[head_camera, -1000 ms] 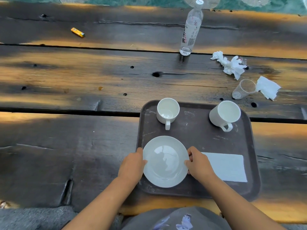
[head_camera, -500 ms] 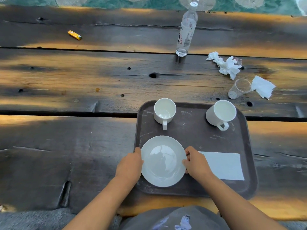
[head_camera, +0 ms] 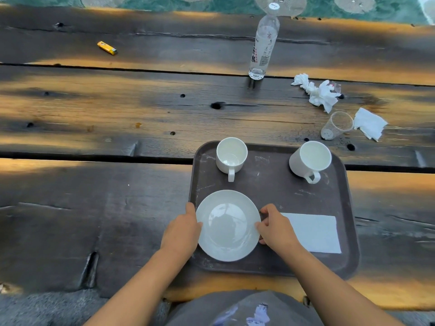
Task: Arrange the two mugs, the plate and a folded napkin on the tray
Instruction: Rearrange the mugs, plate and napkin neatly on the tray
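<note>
While plate sits on tray, left hand and right hand grip its opposite edges, fingers curled round rim.

Outdoor eating spot, garden or terrace type; exact venue can't be told. Evidence:
- The table under the grip, where the left hand and right hand hold the plate, is thick rough planks, weathered, with knots, cracks and open gaps.
- Warm orange light lies in patches across the boards, with dark shadow between.
- Serving tray beneath the grip, café-style.
- Far beyond the grip, past the table edge: teal-green ground with pale round patches; material unclear.
- Casual leftovers: lighter far ahead-left of the grip, water bottle straight ahead, crumpled tissues and a tipped plastic cup ahead-right.
</note>
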Action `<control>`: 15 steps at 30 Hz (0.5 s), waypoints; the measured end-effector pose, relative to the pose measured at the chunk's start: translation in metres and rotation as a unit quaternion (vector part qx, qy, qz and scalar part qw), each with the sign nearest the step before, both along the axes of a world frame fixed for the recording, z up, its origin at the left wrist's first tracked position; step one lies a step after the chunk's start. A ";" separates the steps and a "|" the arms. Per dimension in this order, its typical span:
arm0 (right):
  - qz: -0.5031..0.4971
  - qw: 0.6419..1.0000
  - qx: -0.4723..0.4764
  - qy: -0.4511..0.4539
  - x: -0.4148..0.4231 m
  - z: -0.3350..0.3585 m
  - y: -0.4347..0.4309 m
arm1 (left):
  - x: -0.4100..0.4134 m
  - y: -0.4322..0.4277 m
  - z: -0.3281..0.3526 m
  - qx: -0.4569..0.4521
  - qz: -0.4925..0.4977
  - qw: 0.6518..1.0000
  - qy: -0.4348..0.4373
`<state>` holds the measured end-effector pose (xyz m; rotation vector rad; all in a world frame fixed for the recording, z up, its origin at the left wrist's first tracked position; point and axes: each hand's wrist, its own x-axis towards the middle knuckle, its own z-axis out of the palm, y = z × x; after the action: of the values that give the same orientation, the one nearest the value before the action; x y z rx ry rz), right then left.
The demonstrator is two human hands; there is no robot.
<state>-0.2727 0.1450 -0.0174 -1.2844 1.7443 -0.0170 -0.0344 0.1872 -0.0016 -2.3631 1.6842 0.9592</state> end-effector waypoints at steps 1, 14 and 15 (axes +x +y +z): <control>-0.007 1.000 0.000 -0.004 -0.002 0.001 0.001 | -0.001 0.000 0.002 -0.006 -0.006 1.000 0.000; -0.027 0.999 -0.041 -0.015 -0.073 0.020 0.017 | -0.096 -0.017 0.018 -0.057 -0.149 0.986 0.043; -0.015 0.999 -0.047 -0.005 -0.081 0.021 0.018 | -0.105 -0.017 0.019 -0.065 -0.150 0.985 0.053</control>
<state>-0.3534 0.1634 0.0036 -1.3234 1.7720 -0.1253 -0.1398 0.1699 0.0174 -2.0752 2.1255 0.9622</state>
